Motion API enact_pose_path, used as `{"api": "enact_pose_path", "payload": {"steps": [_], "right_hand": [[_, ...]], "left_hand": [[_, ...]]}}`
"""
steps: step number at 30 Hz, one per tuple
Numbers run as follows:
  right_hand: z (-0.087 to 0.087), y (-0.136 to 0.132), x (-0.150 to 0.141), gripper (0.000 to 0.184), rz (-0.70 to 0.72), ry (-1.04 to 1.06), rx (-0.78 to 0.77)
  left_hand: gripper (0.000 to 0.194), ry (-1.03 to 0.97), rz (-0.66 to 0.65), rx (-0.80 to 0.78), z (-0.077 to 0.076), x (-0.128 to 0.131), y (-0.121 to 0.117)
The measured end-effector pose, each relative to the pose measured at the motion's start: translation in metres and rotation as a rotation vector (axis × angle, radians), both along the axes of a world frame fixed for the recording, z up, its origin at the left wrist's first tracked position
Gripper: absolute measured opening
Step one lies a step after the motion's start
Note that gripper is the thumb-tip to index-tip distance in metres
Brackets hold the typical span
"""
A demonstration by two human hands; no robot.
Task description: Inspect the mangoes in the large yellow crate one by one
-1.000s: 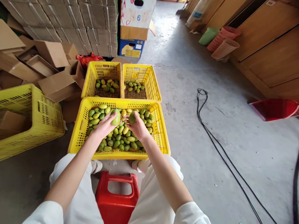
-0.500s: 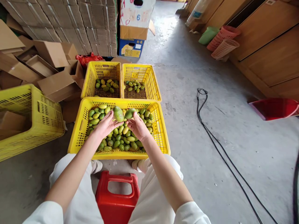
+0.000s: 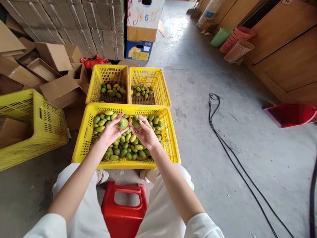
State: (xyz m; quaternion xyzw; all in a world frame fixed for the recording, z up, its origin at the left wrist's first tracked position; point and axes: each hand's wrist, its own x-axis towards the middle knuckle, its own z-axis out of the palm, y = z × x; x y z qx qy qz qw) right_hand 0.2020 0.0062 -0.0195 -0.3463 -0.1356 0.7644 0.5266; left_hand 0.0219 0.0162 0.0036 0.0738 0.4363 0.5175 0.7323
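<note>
Over the front yellow crate, holding one green fruit in each hand: bending the left hand partway, in a loose cup, around the left fruit; curling the right hand half closed around the right fruit. Holding both just beside each other above the heaped fruit. Farther back, showing a blue "6" on the white box, among red marks too unclear to read; lower in that stack, bearing a yellow label on the blue box, in print too small to make out.
</note>
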Motion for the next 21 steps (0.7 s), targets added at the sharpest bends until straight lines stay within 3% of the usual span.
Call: {"api": "enact_pose_path", "payload": {"steps": [3, 9, 11, 15, 21], "right_hand": [[0.0019, 0.0001, -0.0001, 0.046, -0.008, 0.006, 0.001], [-0.0008, 0.0049, 0.0048, 0.026, -0.051, -0.035, -0.003], [-0.0018, 0.0060, 0.0051, 0.026, -0.088, -0.016, -0.009], [-0.0014, 0.0055, 0.0020, 0.029, -0.129, 0.056, -0.059], [-0.0044, 0.0036, 0.0010, 0.046, -0.129, 0.062, -0.111]], "left_hand": [[0.045, 0.029, 0.013, 0.009, -0.0008, 0.0016, 0.0002], [0.057, -0.014, -0.046, 0.042, 0.0010, -0.0028, -0.0025], [0.052, -0.018, -0.053, 0.048, 0.0022, -0.0051, -0.0032], [0.021, -0.046, -0.036, 0.014, 0.0044, -0.0075, -0.0022], [0.031, -0.051, -0.075, -0.013, 0.0052, -0.0080, -0.0003]]}}
